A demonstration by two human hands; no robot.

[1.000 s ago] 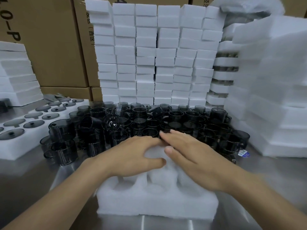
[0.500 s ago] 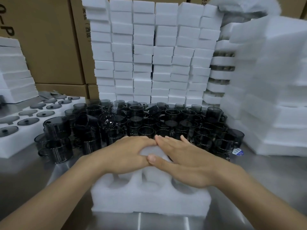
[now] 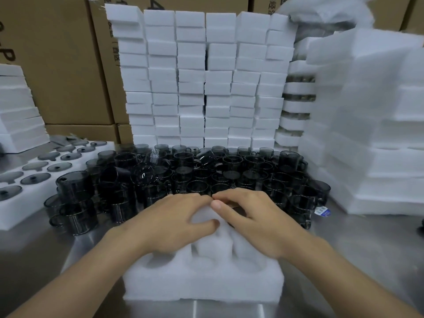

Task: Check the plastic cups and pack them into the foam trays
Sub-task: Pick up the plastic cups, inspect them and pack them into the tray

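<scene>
Hands left (image 3: pixel 169 223) and right (image 3: pixel 257 223) pinch raised foam mid-tray on the foam tray (image 3: pixel 202 285), likely freeing pockets; plastic cups (image 3: pixel 229 171) just beyond fingertips.

The big brown cardboard box (image 3: pixel 57 65) on my left shows a large black "P", cut by the frame edge. The brown cardboard box behind the foam stacks (image 3: pixel 101 76) carries what looks like a "4" and small Chinese print, too blurred to read. The blue-and-white sticker (image 3: pixel 322 211) on the steel table (image 3: pixel 344 249) is illegible.
</scene>
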